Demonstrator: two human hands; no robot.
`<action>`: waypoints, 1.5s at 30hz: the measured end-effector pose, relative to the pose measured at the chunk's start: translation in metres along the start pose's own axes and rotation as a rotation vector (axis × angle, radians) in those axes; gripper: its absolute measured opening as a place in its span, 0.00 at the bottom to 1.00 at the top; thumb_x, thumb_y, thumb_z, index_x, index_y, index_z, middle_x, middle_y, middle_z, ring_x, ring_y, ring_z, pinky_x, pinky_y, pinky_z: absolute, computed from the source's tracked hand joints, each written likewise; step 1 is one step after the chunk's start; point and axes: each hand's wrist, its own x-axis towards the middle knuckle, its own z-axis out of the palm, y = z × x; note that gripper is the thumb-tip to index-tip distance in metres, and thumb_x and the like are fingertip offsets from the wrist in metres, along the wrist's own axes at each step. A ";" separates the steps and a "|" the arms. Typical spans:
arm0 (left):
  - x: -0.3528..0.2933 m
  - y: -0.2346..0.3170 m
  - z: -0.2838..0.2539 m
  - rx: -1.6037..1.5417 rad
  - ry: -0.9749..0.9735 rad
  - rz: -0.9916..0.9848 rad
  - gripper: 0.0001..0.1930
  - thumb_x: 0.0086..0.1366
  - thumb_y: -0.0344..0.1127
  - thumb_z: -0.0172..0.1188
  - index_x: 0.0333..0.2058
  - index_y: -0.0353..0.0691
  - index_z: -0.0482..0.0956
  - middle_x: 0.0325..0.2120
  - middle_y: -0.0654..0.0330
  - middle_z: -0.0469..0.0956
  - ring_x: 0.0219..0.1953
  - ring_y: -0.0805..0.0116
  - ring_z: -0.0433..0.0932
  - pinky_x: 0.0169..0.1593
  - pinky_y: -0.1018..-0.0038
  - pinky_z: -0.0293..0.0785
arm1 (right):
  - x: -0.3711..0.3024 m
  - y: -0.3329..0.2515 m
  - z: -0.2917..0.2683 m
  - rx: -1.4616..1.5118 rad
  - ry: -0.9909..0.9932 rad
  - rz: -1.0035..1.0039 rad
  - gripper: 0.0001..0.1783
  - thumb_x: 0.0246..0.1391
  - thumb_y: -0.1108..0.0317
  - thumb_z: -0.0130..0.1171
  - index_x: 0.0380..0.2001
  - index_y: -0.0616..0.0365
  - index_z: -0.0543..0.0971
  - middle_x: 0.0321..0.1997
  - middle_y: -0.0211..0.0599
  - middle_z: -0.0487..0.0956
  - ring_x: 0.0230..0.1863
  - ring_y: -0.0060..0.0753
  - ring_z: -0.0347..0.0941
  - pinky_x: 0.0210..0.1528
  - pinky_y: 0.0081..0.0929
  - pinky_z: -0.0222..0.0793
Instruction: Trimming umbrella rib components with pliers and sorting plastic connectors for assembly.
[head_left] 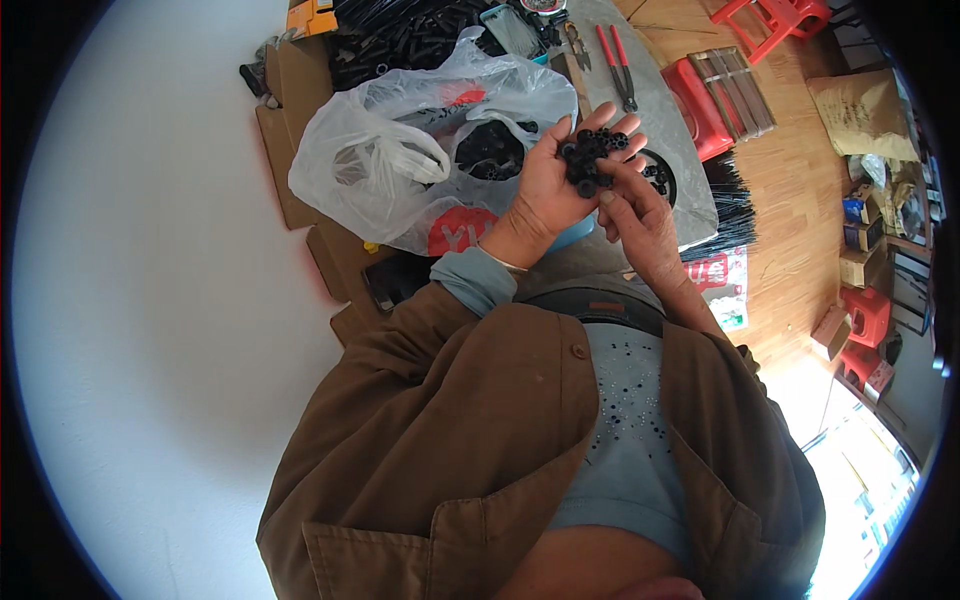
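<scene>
My left hand [548,190] is turned palm up with its fingers stretched out, and a small heap of black ring-shaped parts [588,158] rests on it. Over that heap reaches my right hand [645,222], its thumb and index finger drawn together at the edge of the parts. Whether a single part sits between those fingertips is too small to tell. Left of my hands lies a crumpled white plastic bag [345,125], its mouth open on more black parts [492,150]. Partly behind my right hand is a round black dish [668,168] with small black pieces.
Red-handled pliers [618,68] and a smaller hand tool [575,45] lie on the grey tabletop [695,195]. Black parts [400,45] fill a cardboard box [300,85] at the far left. A red stool [695,105] and bundled black rods [733,205] stand right of the table.
</scene>
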 end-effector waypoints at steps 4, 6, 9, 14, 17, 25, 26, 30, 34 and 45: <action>-0.001 -0.001 0.001 0.021 -0.006 -0.012 0.28 0.70 0.50 0.34 0.60 0.36 0.60 0.62 0.44 0.55 0.66 0.44 0.51 0.67 0.51 0.47 | 0.001 0.001 -0.001 -0.005 0.017 -0.006 0.20 0.59 0.72 0.48 0.56 0.58 0.69 0.23 0.27 0.71 0.22 0.14 0.64 0.22 0.13 0.60; -0.001 -0.002 0.002 0.027 -0.004 -0.014 0.28 0.70 0.50 0.34 0.60 0.36 0.59 0.62 0.43 0.55 0.66 0.44 0.51 0.67 0.51 0.47 | 0.001 -0.004 -0.001 -0.010 0.010 0.017 0.20 0.59 0.72 0.48 0.55 0.58 0.69 0.22 0.27 0.70 0.20 0.14 0.64 0.21 0.13 0.59; -0.001 -0.004 0.002 0.074 -0.003 -0.015 0.28 0.70 0.50 0.34 0.61 0.36 0.59 0.63 0.44 0.54 0.66 0.44 0.51 0.67 0.51 0.46 | 0.000 -0.009 -0.003 -0.009 -0.001 0.060 0.20 0.59 0.71 0.49 0.55 0.57 0.70 0.20 0.27 0.71 0.19 0.13 0.63 0.19 0.13 0.59; -0.001 -0.007 0.002 0.029 0.005 -0.037 0.28 0.69 0.50 0.35 0.61 0.37 0.60 0.63 0.44 0.55 0.66 0.45 0.51 0.67 0.52 0.46 | -0.001 -0.012 -0.004 0.008 -0.016 0.092 0.20 0.59 0.70 0.50 0.55 0.57 0.70 0.17 0.26 0.70 0.15 0.13 0.61 0.17 0.14 0.58; -0.001 -0.008 0.003 0.041 0.010 -0.041 0.28 0.69 0.50 0.35 0.60 0.37 0.60 0.63 0.45 0.55 0.66 0.45 0.52 0.67 0.52 0.46 | -0.001 -0.012 -0.004 0.031 -0.016 0.130 0.21 0.59 0.70 0.50 0.56 0.58 0.69 0.17 0.27 0.70 0.14 0.14 0.60 0.16 0.14 0.57; -0.001 -0.009 0.002 0.051 0.019 -0.043 0.27 0.69 0.49 0.35 0.60 0.38 0.61 0.62 0.46 0.57 0.65 0.45 0.53 0.67 0.52 0.47 | -0.002 -0.009 -0.004 0.057 -0.026 0.125 0.22 0.59 0.69 0.50 0.57 0.57 0.68 0.16 0.27 0.70 0.13 0.14 0.61 0.16 0.14 0.57; -0.001 -0.009 0.001 0.051 0.019 -0.042 0.27 0.69 0.49 0.35 0.60 0.38 0.61 0.62 0.46 0.57 0.65 0.46 0.53 0.67 0.52 0.47 | -0.002 -0.009 -0.004 0.057 -0.025 0.125 0.22 0.59 0.69 0.50 0.57 0.57 0.68 0.16 0.27 0.70 0.13 0.14 0.61 0.16 0.14 0.57; -0.001 -0.009 0.002 0.074 0.026 -0.038 0.27 0.69 0.49 0.35 0.60 0.38 0.61 0.62 0.46 0.57 0.65 0.46 0.53 0.67 0.52 0.47 | -0.002 -0.008 -0.005 0.056 -0.028 0.116 0.21 0.59 0.70 0.50 0.57 0.56 0.69 0.16 0.27 0.70 0.13 0.14 0.61 0.16 0.14 0.57; -0.001 -0.010 0.002 0.058 0.028 -0.043 0.27 0.70 0.49 0.34 0.59 0.38 0.62 0.62 0.46 0.58 0.65 0.46 0.53 0.67 0.52 0.47 | -0.003 -0.007 -0.005 0.062 -0.022 0.113 0.21 0.59 0.70 0.49 0.56 0.55 0.70 0.16 0.27 0.70 0.14 0.13 0.61 0.16 0.14 0.57; -0.001 -0.010 0.001 0.040 0.039 -0.053 0.28 0.71 0.51 0.31 0.59 0.37 0.62 0.61 0.47 0.59 0.64 0.46 0.55 0.67 0.51 0.48 | -0.006 -0.005 -0.004 0.073 -0.015 0.101 0.20 0.60 0.69 0.48 0.56 0.58 0.69 0.17 0.27 0.69 0.15 0.13 0.61 0.16 0.12 0.56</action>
